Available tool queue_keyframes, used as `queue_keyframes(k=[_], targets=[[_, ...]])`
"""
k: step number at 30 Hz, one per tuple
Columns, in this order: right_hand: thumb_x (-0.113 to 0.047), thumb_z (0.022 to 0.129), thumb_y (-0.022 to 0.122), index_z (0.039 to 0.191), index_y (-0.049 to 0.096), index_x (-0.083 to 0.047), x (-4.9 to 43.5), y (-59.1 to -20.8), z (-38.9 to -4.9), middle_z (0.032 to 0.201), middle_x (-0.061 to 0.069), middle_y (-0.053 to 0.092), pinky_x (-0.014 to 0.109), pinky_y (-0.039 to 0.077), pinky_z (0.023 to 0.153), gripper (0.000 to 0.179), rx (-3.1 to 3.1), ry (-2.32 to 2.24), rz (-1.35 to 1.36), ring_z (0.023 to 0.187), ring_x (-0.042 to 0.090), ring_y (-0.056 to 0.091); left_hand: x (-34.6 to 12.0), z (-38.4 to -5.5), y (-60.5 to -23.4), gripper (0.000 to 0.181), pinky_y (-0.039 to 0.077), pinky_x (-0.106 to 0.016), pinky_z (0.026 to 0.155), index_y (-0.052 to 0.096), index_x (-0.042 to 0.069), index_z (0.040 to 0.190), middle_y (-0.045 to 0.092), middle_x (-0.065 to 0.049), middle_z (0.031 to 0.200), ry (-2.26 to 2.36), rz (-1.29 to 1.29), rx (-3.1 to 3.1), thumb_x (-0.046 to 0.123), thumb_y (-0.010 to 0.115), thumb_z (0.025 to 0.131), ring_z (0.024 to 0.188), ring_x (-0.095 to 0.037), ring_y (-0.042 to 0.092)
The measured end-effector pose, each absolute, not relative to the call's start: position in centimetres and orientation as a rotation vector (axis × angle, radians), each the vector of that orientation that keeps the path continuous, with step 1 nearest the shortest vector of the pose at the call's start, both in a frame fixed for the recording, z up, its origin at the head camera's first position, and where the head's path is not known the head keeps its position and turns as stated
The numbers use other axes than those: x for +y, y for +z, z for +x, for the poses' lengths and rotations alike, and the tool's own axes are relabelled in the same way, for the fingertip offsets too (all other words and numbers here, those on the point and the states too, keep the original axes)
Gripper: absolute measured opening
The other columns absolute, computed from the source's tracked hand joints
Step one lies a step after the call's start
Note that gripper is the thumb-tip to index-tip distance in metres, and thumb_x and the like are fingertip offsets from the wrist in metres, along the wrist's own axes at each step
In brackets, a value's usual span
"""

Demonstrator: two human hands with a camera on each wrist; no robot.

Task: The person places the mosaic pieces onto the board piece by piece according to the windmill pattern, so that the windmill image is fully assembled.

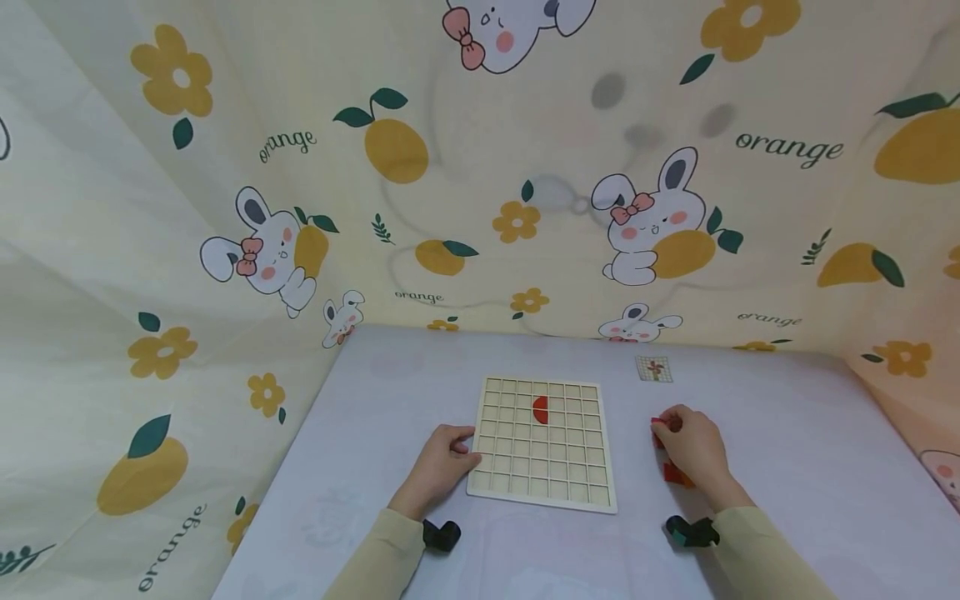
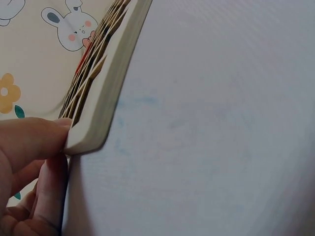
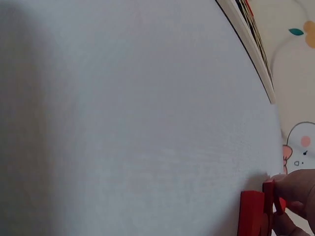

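While left fingers [image 1: 457,432] hold a board [image 1: 521,447], curled right fingers [image 1: 679,415] pinch a red piece [image 1: 656,424].

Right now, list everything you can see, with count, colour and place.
Board: one, pale cream grid, mid-table
Half-disc: one shape, red, on the board's far half; piece count unclear
Loose pieces: several, red and orange, right of the board, partly hidden by the right hand; exact count unclear
Card: one, patterned, table's far side
Table: one, whitish, underneath
Cloth: count unclear, cream with rabbits and oranges, behind and beside the table
Wrist devices: two, black, at the wrists
Sleeves: two, beige, forearms
Left hand: one, bare, gripping the board's left edge
Right hand: one, bare, pinching a red piece
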State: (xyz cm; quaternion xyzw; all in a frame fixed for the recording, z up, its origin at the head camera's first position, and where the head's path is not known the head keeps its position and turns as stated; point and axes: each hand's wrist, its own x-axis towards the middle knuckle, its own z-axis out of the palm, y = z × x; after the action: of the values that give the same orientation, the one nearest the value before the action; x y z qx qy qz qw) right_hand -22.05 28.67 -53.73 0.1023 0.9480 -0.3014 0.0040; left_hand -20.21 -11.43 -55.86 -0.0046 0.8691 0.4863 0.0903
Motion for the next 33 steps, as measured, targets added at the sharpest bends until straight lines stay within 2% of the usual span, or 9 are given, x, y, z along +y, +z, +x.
queue_keyframes(k=[8, 13, 17, 26, 33], targets=[[-0.019, 0.093, 0.065, 0.107, 0.06, -0.001, 28.4, -53.6, -21.8, 0.093, 0.017, 0.063, 0.033, 0.048, 0.06, 0.024, 3.016, -0.923, 0.289, 0.077, 0.029, 0.053, -11.4, -20.3, -56.0, 0.049, 0.049, -0.028, 0.071, 0.058, 0.008, 0.131, 0.05, -0.002, 0.101, 1.439, 0.003, 2.593, 0.018, 0.074, 0.086, 0.087, -0.015, 0.053], [-0.021, 0.094, 0.064, 0.11, 0.058, -0.001, 28.2, -53.6, -21.7, 0.099, 0.019, 0.063, 0.034, 0.05, 0.063, 0.027, 2.973, -0.946, 0.317, 0.08, 0.028, 0.054, -11.5, -20.2, -56.0, 0.048, 0.049, -0.028, 0.071, 0.059, 0.006, 0.13, 0.051, -0.002, 0.1, 1.436, 0.017, 2.603, 0.016, 0.074, 0.086, 0.086, -0.015, 0.053], [-0.024, 0.093, 0.065, 0.112, 0.056, -0.002, 27.7, -53.4, -22.1, 0.097, 0.016, 0.061, 0.032, 0.049, 0.059, 0.03, 2.94, -1.017, 0.324, 0.078, 0.026, 0.054, -11.5, -20.3, -56.0, 0.048, 0.048, -0.029, 0.071, 0.059, 0.007, 0.13, 0.051, -0.002, 0.1, 1.438, 0.006, 2.598, 0.017, 0.074, 0.086, 0.086, -0.015, 0.053], [-0.02, 0.099, 0.055, 0.115, 0.058, -0.008, 24.0, -53.6, -24.2, 0.102, 0.009, 0.06, 0.029, 0.047, 0.065, 0.02, 2.871, -1.122, 0.089, 0.086, 0.024, 0.052, -11.7, -20.3, -56.1, 0.048, 0.047, -0.03, 0.072, 0.058, 0.008, 0.131, 0.051, -0.002, 0.1, 1.447, -0.004, 2.577, 0.018, 0.074, 0.086, 0.087, -0.016, 0.052], [-0.02, 0.099, 0.056, 0.111, 0.061, -0.013, 19.9, -53.5, -24.6, 0.1, 0.004, 0.06, 0.033, 0.047, 0.072, 0.015, 2.814, -1.162, -0.073, 0.087, 0.022, 0.052, -11.6, -20.2, -56.1, 0.048, 0.047, -0.029, 0.071, 0.058, 0.009, 0.131, 0.051, 0.0, 0.1, 1.439, 0.009, 2.592, 0.019, 0.074, 0.086, 0.087, -0.015, 0.051]])
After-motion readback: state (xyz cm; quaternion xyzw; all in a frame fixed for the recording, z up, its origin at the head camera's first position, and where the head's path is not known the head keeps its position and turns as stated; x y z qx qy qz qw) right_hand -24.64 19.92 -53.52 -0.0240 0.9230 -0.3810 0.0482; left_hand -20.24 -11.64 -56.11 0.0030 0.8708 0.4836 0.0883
